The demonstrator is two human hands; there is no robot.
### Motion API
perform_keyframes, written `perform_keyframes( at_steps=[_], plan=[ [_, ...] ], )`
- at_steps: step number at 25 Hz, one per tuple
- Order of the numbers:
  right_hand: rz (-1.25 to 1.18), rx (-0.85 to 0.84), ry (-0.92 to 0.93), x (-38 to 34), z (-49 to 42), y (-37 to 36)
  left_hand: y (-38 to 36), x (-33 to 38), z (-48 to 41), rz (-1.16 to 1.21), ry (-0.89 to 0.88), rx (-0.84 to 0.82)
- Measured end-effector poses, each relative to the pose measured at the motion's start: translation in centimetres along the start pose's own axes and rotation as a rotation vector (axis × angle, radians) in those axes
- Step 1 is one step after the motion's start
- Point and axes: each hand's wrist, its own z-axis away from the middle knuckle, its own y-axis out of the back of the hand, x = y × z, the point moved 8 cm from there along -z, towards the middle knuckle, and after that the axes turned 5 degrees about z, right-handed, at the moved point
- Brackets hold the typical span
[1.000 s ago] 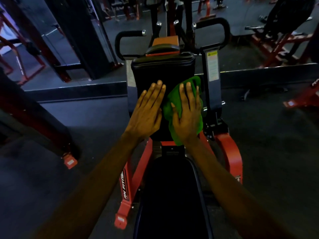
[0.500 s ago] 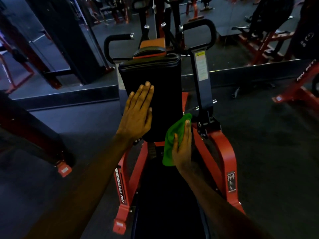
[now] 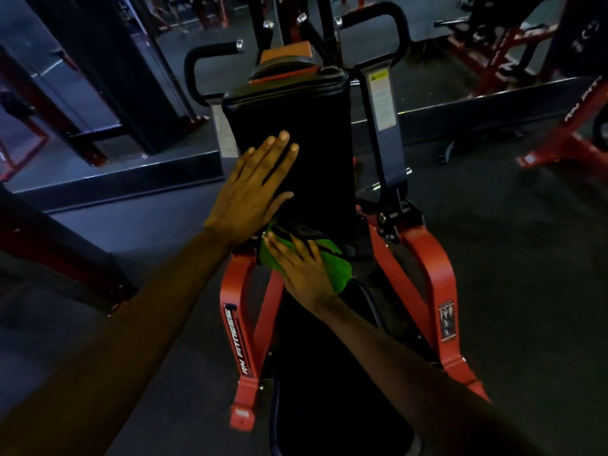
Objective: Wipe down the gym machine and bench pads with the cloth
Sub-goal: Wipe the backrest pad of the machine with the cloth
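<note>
A black upright chest pad [image 3: 306,133] stands on a red machine frame [image 3: 431,264] in front of me. My left hand [image 3: 253,192] lies flat with straight fingers against the pad's left side. A green cloth [image 3: 339,268] is bunched at the pad's bottom edge, just above the black seat pad [image 3: 329,373]. My right hand [image 3: 302,268] presses on the cloth with its fingers spread over it, pointing up and left. Part of the cloth is tucked under the pad's lower edge.
Black handles [image 3: 391,18] rise behind the pad, and a post with a warning label [image 3: 380,100] stands to its right. Other red and black machines [image 3: 513,37] stand on the dark floor at the back and at the left [image 3: 59,258].
My right hand has slid the cloth down from the pad's right half to its bottom edge and over to the left. My left hand has stayed flat on the pad.
</note>
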Motion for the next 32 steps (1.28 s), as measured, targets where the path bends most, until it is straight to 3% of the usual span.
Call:
perform_keyframes(
  at_steps=[7, 14, 18, 22, 26, 32],
  plan=[
    [0.139, -0.006, 0.174, -0.7, -0.1, -1.4, -0.5, -0.2, 0.2, 0.006, -0.051, -0.016],
    [-0.073, 0.006, -0.192, 5.4, 4.2, 1.0, -1.0, -0.2, 0.4, 0.022, -0.042, -0.029],
    [-0.347, 0.142, -0.531, 7.0, 4.3, 1.5, -1.1, -0.2, 0.5, 0.023, -0.049, -0.032],
    [-0.498, 0.314, -0.705, 7.8, 2.9, 3.1, -1.0, -0.2, 0.5, 0.038, -0.044, -0.040],
    [-0.487, 0.368, -0.720, 9.1, 1.5, 3.8, -1.2, -0.1, 0.5, 0.050, -0.021, -0.040],
    [-0.665, 0.381, -0.814, 9.7, 4.0, 3.1, -1.2, 0.0, 0.5, 0.036, -0.014, -0.027]
  ],
)
